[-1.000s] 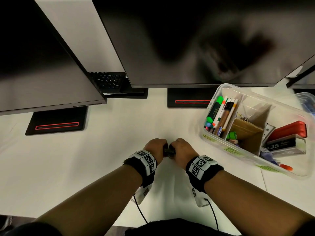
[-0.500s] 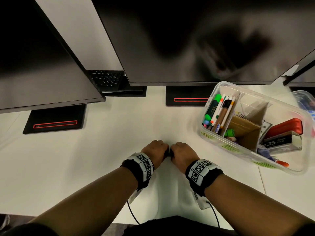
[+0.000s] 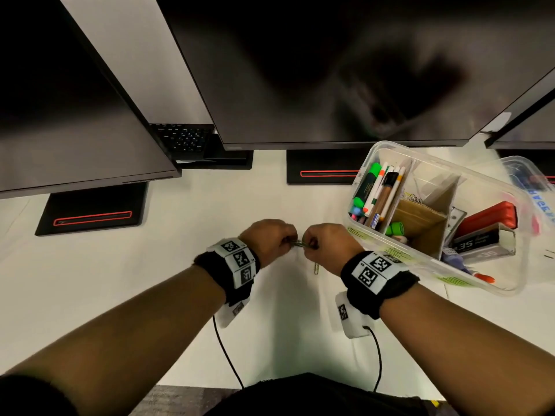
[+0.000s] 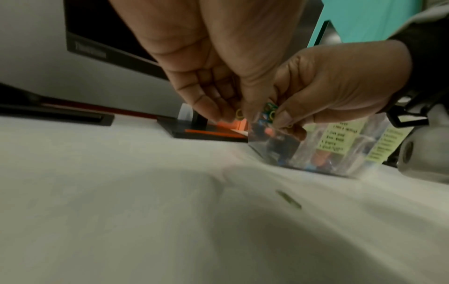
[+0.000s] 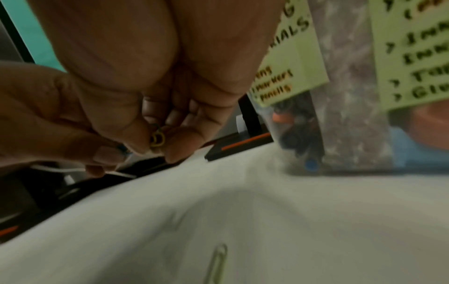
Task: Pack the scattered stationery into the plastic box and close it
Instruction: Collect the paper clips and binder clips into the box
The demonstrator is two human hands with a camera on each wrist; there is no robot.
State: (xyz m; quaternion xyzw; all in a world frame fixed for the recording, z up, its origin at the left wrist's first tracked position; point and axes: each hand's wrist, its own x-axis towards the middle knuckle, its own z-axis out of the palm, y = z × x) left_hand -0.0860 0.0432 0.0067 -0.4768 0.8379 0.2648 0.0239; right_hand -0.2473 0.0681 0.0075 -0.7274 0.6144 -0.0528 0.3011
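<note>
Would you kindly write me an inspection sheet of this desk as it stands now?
Surface: white table, one yellow paper clip lying loose below the hands.
Job's things: open plastic box at right holding markers, pens, a cardboard divider and a staple box; lid not on.
Clutter: nothing seen.
Hands: left hand and right hand both pinch a bunch of coloured paper clips between them above the table.
Cables: two black cables run from the wrist units.
Surroundings: dark monitors, a keyboard behind.

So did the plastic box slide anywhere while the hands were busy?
No. The plastic box still overlaps the end of the red-striped monitor base, same as before; only the view shifted slightly.
</note>
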